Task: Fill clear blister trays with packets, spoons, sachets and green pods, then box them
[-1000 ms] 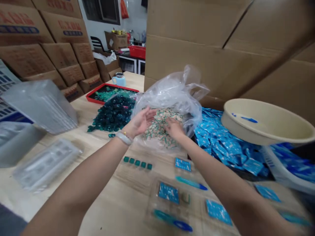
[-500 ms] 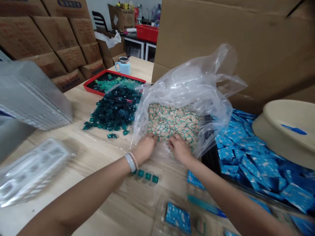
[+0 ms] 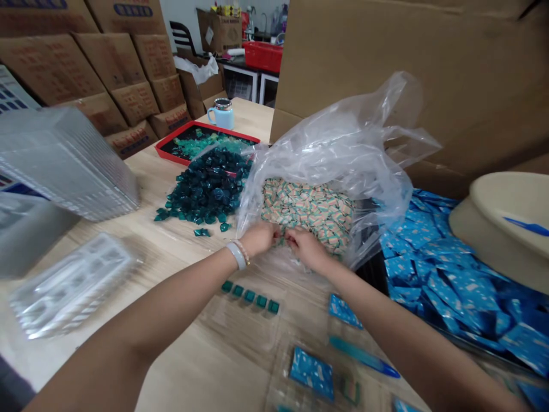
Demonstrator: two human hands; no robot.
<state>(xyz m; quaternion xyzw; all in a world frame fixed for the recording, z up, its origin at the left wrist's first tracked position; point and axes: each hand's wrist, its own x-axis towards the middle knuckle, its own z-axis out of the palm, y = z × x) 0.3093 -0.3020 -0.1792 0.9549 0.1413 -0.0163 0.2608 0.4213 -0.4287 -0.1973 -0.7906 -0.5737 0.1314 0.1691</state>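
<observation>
A clear plastic bag (image 3: 330,137) lies open on its side, holding a heap of small flat pieces (image 3: 309,209) striped in pink, cream and green. My left hand (image 3: 261,238) is at the heap's near edge, fingers curled and pinched. Facing it, almost fingertip to fingertip, is my right hand (image 3: 306,247), also pinched. Whatever sits between the fingers is too small to make out. Several dark-green square blocks (image 3: 249,296) stand in a row in a clear plastic tray (image 3: 240,323) below my left wrist.
Left of the bag is a pile of dark-green glassy pieces (image 3: 210,186), with a red-rimmed tray (image 3: 165,151) behind. Stacked clear trays (image 3: 72,166) stand at left. Blue packets (image 3: 433,274) and a cream basin (image 3: 489,223) are at right. A blue tool (image 3: 364,356) lies under my right forearm.
My hands have drawn closer together at the heap's near edge, the left one moving right and slightly up. The view has shifted a little to the left.
</observation>
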